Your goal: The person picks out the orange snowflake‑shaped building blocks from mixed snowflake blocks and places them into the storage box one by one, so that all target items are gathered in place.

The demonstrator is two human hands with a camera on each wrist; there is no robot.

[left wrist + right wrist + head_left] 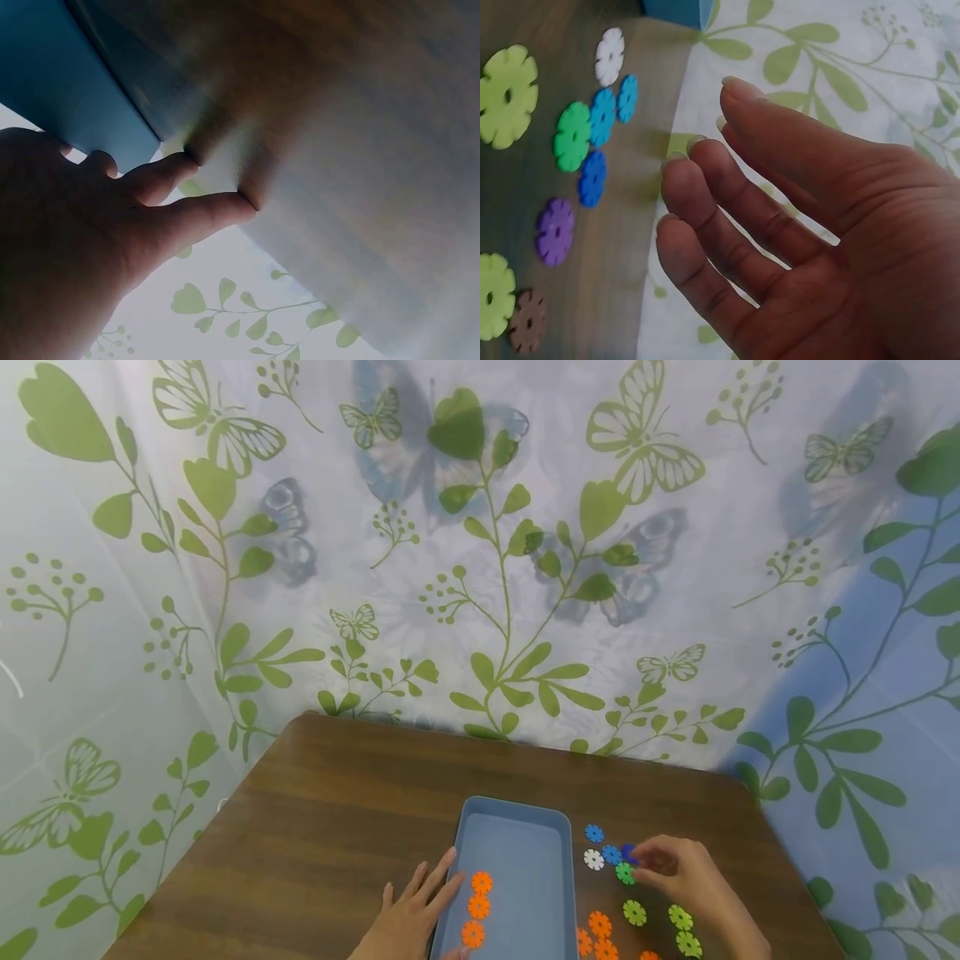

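Tray: on table, orange discs inside.
Left hand: fingers spread at tray edge, likely steadying it.
Right hand: empty, thumb apart from fingers, near loose discs, presumably rightward for reach.

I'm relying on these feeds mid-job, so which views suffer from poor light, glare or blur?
Head view: fairly bright, the notched orange discs readable; left wrist view: the worst, with the left hand in shade and the tabletop blurred, washed by pale haze toward lower right; right wrist view: muted light, but the green disc shows a clear outline.
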